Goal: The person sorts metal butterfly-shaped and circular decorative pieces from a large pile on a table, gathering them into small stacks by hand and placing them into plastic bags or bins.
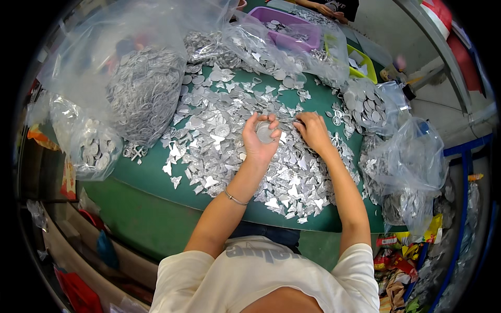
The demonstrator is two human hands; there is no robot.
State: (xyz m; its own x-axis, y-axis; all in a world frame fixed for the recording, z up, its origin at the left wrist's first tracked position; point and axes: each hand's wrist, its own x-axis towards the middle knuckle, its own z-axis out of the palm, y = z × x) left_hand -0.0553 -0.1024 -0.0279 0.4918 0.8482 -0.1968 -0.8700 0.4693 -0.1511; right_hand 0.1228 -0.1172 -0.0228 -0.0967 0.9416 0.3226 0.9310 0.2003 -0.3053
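My left hand is palm up over the heap, its fingers curled round a round silver metal disc; whether more discs lie under it I cannot tell. Just to the right, my right hand reaches palm down into the pile with thumb and fingers pinched together. What sits between those fingertips is too small to make out. Around and beneath both hands spreads a wide heap of small silver metal pieces, some round, others irregular in outline, on a green tabletop.
A large clear bag full of metal pieces stands at the left, a smaller bag beside it. More filled bags line the right. At the back are a purple basket, a green basket and another person's hands.
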